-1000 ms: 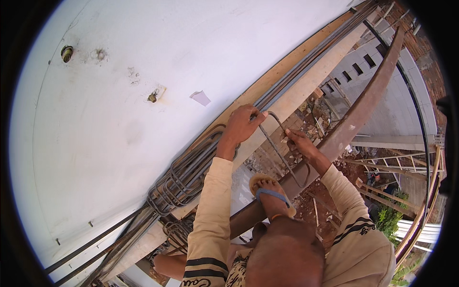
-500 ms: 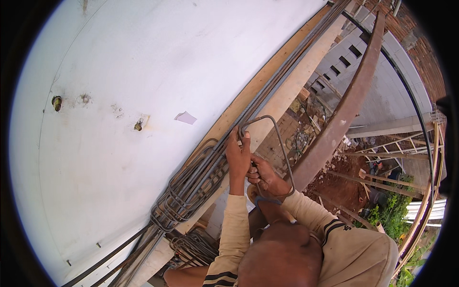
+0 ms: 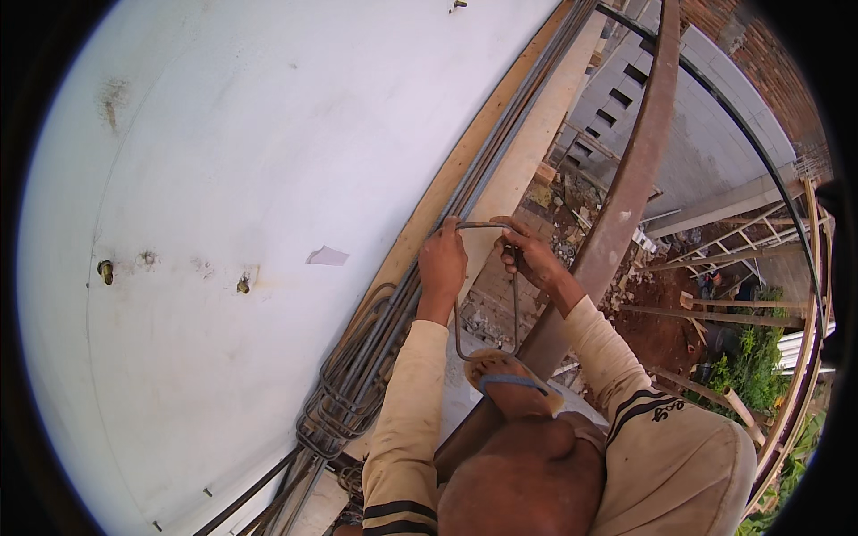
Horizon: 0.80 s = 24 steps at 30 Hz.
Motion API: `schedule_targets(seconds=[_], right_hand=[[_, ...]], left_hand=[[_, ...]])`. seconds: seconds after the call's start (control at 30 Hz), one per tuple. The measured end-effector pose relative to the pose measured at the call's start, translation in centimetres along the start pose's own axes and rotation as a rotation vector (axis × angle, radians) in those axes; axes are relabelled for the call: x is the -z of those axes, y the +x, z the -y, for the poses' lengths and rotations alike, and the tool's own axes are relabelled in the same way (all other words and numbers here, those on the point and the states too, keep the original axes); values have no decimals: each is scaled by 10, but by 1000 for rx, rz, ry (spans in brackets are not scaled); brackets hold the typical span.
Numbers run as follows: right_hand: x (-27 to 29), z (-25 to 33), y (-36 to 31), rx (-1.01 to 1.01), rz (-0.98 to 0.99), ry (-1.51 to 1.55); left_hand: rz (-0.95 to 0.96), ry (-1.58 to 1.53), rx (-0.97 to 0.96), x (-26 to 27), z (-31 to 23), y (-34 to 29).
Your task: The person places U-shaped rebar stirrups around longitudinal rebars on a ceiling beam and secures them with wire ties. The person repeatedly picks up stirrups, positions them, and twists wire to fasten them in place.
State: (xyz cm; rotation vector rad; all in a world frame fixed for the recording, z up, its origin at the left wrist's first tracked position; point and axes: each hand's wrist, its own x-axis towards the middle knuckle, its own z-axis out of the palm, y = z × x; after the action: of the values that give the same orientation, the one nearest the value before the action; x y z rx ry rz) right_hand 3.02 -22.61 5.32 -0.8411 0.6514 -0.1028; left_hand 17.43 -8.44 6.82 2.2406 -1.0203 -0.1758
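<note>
- Between a white wall (image 3: 268, 179) and a long drop, the stirrup (image 3: 487, 286), a bent loop of steel rod, stands upright in front of the person, its top bar level with both hands and its lower end just above a sandalled foot (image 3: 509, 386).
- Left hand (image 3: 443, 263) is closed around the top left corner of the stirrup, right beside the bundle of long rebars (image 3: 420, 277) that runs along the wall's edge.
- Right hand (image 3: 529, 255) is curled shut on the top right corner, fingers wrapped over the bar.
- By its look the stirrup is stiff and rough with rust, light enough for two hands, not fragile; it should neither slip nor flex. I judge the corners the best hold, since the bends stop the rod sliding through a fist.
- More stirrups (image 3: 344, 402) already hang bunched on the rebars lower down, so that stretch is crowded.
- A plank (image 3: 527, 152) lies just right of the rebars; a rusty curved beam (image 3: 626, 196) crosses close beside the right forearm, leaving narrow room on that side.
- Beyond the beam the ground lies far below, with rubble and scaffold poles (image 3: 715, 313); anything let go there would fall away.
- Free room seems to lie only along the rebars, up and down their line.
</note>
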Motion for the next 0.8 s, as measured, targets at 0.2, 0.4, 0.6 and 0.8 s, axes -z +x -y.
schedule_targets(seconds=[0.2, 0.4, 0.6, 0.8], right_hand=[[-9, 12, 32, 443, -267, -642], [25, 12, 67, 539, -384, -855], [61, 25, 96, 406, -417, -907], [69, 52, 113, 260, -424, -1079]], left_hand=[[70, 109, -39, 9, -7, 36], [123, 250, -140, 2, -20, 65], [319, 233, -54, -15, -30, 93], [256, 309, -22, -23, -37, 94]])
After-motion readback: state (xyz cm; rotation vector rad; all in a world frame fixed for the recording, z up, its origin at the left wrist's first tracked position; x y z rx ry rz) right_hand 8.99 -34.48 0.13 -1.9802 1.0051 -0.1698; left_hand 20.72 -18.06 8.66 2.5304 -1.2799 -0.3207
